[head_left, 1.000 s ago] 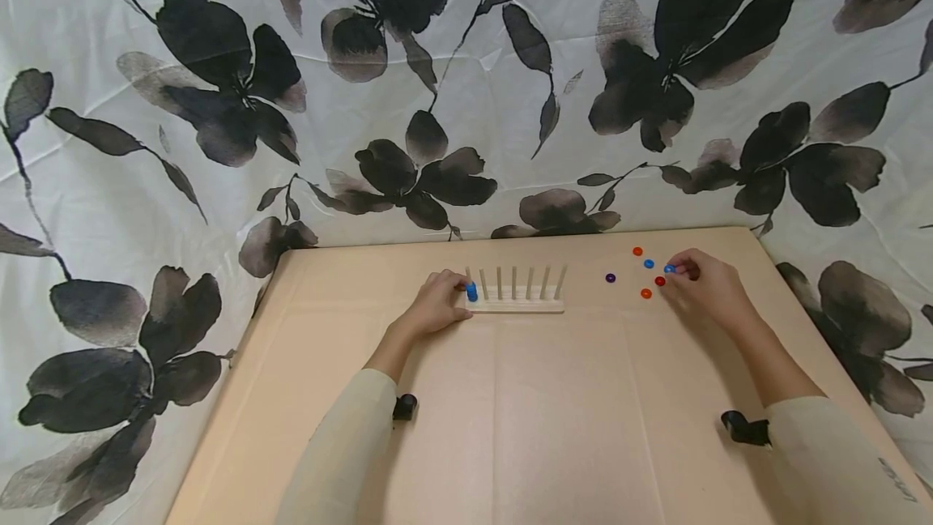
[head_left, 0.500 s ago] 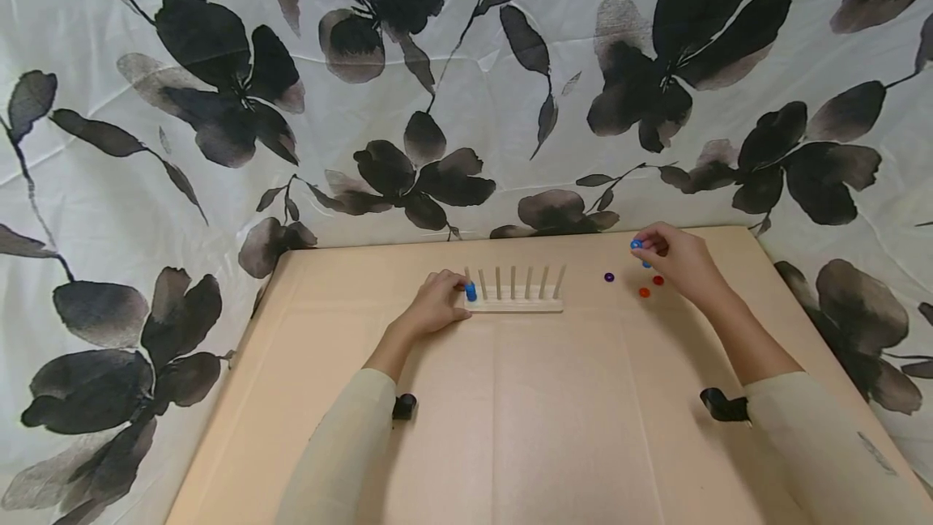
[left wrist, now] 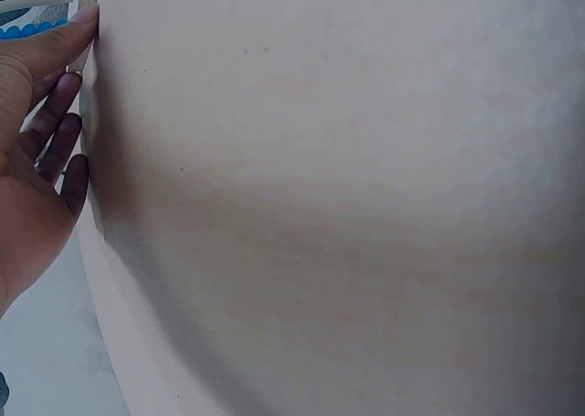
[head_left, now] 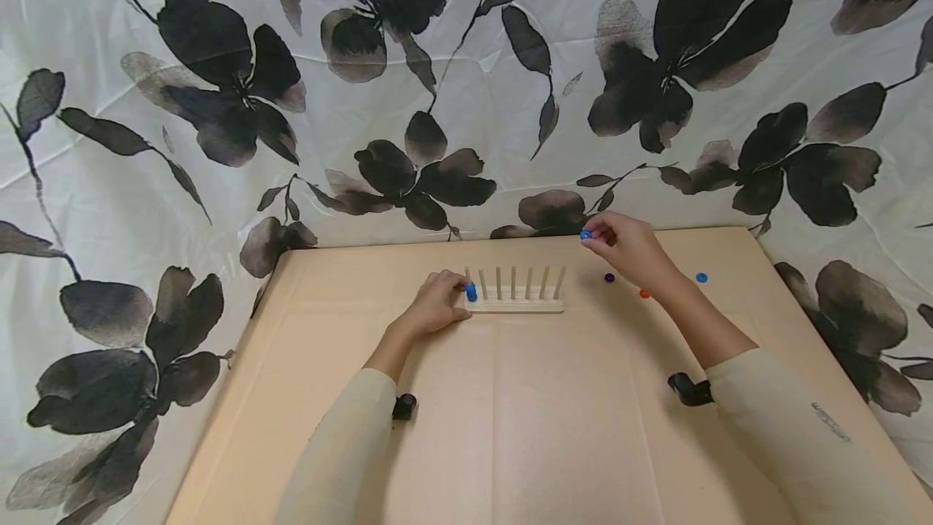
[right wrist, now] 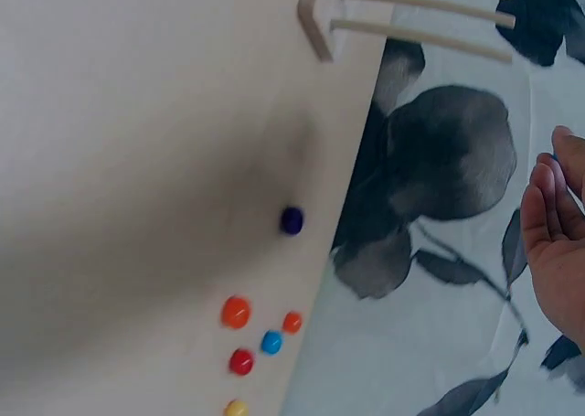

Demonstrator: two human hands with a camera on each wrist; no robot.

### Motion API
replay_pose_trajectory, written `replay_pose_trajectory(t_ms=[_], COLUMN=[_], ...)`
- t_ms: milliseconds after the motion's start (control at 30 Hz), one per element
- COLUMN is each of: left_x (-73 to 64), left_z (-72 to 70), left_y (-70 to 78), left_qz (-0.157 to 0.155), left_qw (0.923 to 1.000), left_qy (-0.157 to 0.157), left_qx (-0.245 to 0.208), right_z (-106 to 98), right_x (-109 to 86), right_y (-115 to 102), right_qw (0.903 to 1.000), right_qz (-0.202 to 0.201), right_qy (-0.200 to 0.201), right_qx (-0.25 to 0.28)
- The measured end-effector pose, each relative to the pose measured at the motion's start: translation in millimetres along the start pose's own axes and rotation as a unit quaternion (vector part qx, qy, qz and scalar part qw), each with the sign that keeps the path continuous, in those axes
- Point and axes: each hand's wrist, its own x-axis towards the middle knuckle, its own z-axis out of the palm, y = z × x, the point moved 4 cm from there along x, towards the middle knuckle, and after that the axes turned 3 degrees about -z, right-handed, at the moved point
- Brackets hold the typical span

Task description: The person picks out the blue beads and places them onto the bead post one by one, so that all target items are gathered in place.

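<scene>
A wooden peg rack (head_left: 514, 306) with several upright pegs stands near the far edge of the table, blue beads (head_left: 470, 292) stacked on its leftmost peg. My left hand (head_left: 437, 302) grips the rack's left end; in the left wrist view the thumb lies along the base and the fingers curl behind it. Between thumb and fingertips my right hand (head_left: 628, 249) pinches a blue bead (head_left: 586, 235), raised to the right of the rack. In the right wrist view that bead is mostly hidden by the fingers.
Loose beads lie right of the rack: a purple bead (head_left: 609, 277), an orange bead (head_left: 645, 293) and a blue bead (head_left: 702, 277). The right wrist view adds a red bead (right wrist: 241, 361) and a yellow bead (right wrist: 237, 408). Floral cloth (head_left: 408, 87) hangs behind the table.
My right hand has lifted the blue bead from among the loose beads and carried it left toward the rack. My left hand has stayed at the rack's end.
</scene>
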Motion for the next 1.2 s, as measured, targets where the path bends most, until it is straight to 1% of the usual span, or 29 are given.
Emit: replay_pose_trajectory(t_ms=[200, 333, 533, 767, 967, 1200], left_x=[-0.3, -1.2, -1.4, -2.8, -3.0, -2.9], left_z=[-0.6, -0.6, -0.3, 0.3, -0.2, -0.4], left_y=[-0.4, -0.3, -1.0, -1.4, -0.9, -1.0], left_qz=[0.010, 0.013, 0.010, 0.011, 0.010, 0.016], left_qw=[0.9999, 0.9999, 0.9999, 0.9999, 0.9999, 0.9997], left_qy=[0.006, 0.005, 0.005, 0.007, 0.006, 0.008], left_qx=[0.008, 0.008, 0.005, 0.005, 0.008, 0.017], right_z=[9.0, 15.9, 28.1, 45.9, 60.6, 80.5], right_x=[13.1, 19.8, 28.2, 30.2, 32.1, 37.2], right_y=[-24.2, -38.4, -57.4, -76.0, -90.1, -102.8], right_qw=[0.9993, 0.9986, 0.9971, 0.9956, 0.9933, 0.9915], right_qz=[-0.037, -0.047, -0.064, -0.075, -0.095, -0.093], right_qy=[-0.007, -0.019, -0.030, -0.040, -0.046, -0.071], right_qx=[0.002, 0.012, 0.028, 0.040, 0.047, 0.057])
